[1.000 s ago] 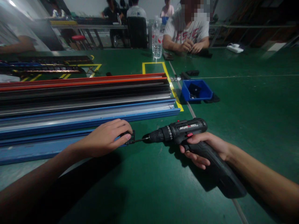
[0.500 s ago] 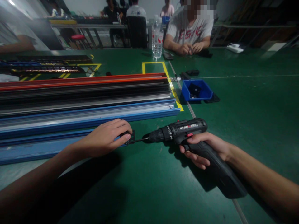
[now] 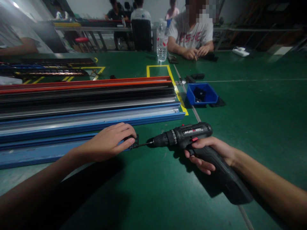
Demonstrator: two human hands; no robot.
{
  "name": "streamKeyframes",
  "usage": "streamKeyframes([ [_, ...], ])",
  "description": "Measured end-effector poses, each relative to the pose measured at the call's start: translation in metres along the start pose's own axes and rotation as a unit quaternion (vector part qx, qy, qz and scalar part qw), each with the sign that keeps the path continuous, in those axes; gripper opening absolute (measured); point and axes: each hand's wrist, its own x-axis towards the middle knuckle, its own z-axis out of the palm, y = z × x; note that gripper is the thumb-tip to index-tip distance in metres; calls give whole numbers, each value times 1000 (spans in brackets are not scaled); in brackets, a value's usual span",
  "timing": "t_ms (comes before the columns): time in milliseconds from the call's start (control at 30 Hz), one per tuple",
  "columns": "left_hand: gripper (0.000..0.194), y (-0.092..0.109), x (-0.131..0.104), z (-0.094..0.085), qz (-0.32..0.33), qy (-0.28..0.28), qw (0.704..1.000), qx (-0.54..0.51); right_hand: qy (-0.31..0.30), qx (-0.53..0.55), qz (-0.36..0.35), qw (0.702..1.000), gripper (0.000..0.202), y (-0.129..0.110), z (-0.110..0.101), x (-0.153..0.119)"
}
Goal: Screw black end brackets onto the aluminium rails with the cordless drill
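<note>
A black cordless drill (image 3: 192, 130) is gripped by my right hand (image 3: 222, 149), fingers wrapped around its handle. Its long thin bit (image 3: 145, 144) points left and meets a small black end piece (image 3: 137, 140) at the right end of the nearest blue channel profile (image 3: 48, 152). My left hand (image 3: 112, 140) lies over that end, thumb and fingers closed around the end piece and profile. The screw spot under the bit tip is too small to make out. Partly hidden by my left hand and forearm is the rest of the profile's end.
Behind lie more long profiles: a blue one (image 3: 144, 119), dark ones and an orange one (image 3: 96, 83). A blue bin (image 3: 203, 103) holds black parts. Farther back stand plastic bottles (image 3: 162, 43), near a seated person (image 3: 192, 40). Lit strips (image 3: 52, 72) lie back left.
Both hands, the drill and the profile hold almost the same place. The background sits slightly lower in view, and the person across the table has shifted a little.
</note>
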Motion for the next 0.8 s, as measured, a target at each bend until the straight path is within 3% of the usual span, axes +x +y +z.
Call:
streamKeyframes([
  [800,43,0,0,0,-3,5,1000,-8,-2,-6,-2,1000,36,2,-2,1],
])
